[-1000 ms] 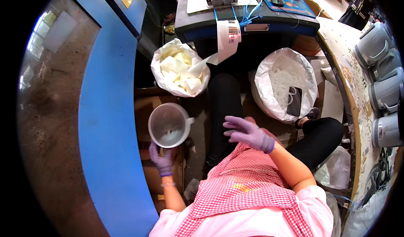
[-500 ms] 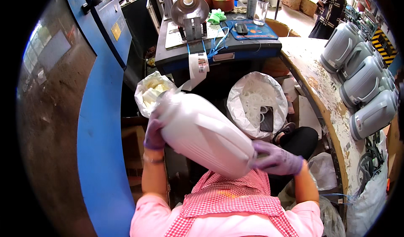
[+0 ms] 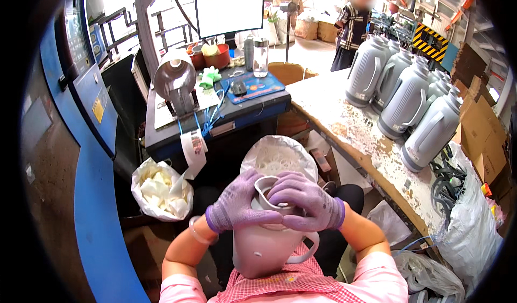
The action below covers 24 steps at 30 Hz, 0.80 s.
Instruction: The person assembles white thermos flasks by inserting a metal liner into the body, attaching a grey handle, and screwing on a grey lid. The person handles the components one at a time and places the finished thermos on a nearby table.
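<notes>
A pale grey thermos jug (image 3: 264,249) stands nearly upright in my lap against the checked apron, its mouth up and its handle on the right. Around the left of its neck and spout curls my left hand (image 3: 239,203), in a purple glove. My right hand (image 3: 312,200), gloved alike, grips the right side of the collar, fingers bent over the rim at the opening. Those fingers partly cover the mouth, and a small pale bit shows beneath them; I cannot tell what it is.
Several grey thermos jugs (image 3: 406,95) stand on the worn bench (image 3: 344,130) at right. White bags (image 3: 161,190) stand left and beyond my knees. A label roll holder (image 3: 175,79), mouse (image 3: 238,87) and monitor (image 3: 230,15) are at the desk. A person (image 3: 353,28) stands far back.
The jug has swung from lying tilted across my front to nearly upright in my lap. Both hands have moved to its neck. My view has turned up and to the right.
</notes>
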Tool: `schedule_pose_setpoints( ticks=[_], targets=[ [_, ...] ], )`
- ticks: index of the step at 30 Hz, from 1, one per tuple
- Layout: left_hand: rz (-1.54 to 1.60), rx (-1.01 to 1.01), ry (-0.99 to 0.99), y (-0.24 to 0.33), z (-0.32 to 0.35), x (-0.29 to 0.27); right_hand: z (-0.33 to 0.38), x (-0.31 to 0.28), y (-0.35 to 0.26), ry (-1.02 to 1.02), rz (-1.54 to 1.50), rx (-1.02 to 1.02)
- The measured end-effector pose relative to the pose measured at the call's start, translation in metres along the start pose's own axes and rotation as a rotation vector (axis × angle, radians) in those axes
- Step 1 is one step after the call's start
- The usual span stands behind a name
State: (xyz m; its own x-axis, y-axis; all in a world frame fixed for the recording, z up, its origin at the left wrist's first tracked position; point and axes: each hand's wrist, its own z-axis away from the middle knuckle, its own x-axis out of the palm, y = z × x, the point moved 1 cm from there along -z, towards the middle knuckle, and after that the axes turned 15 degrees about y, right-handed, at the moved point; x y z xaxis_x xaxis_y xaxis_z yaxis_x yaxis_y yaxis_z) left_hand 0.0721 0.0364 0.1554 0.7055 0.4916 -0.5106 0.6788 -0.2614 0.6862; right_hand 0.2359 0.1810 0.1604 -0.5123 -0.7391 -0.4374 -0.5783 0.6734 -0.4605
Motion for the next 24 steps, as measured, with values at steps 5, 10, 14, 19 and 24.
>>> schedule_pose_setpoints(
  ticks=[5, 10, 14, 19, 24],
  targets=[
    [0.123, -0.047, 0.039, -0.016, 0.009, 0.019, 0.007, 0.016, -0.002, 0.061, 0.213, 0.015],
    [0.297, -0.157, -0.024, -0.031, 0.009, 0.033, 0.015, 0.008, 0.015, -0.032, 0.148, -0.017],
    [0.58, -0.363, -0.171, -0.02, -0.01, 0.018, -0.016, -0.005, 0.037, 0.106, -0.042, 0.007],
    [0.438, -0.352, -0.162, -0.01, -0.001, 0.012, -0.046, -0.067, 0.033, 0.716, 0.288, 0.295],
    [0.52, -0.415, 0.298, -0.016, 0.043, -0.067, -0.049, -0.151, 0.02, 1.546, 0.482, -0.572]
  ],
)
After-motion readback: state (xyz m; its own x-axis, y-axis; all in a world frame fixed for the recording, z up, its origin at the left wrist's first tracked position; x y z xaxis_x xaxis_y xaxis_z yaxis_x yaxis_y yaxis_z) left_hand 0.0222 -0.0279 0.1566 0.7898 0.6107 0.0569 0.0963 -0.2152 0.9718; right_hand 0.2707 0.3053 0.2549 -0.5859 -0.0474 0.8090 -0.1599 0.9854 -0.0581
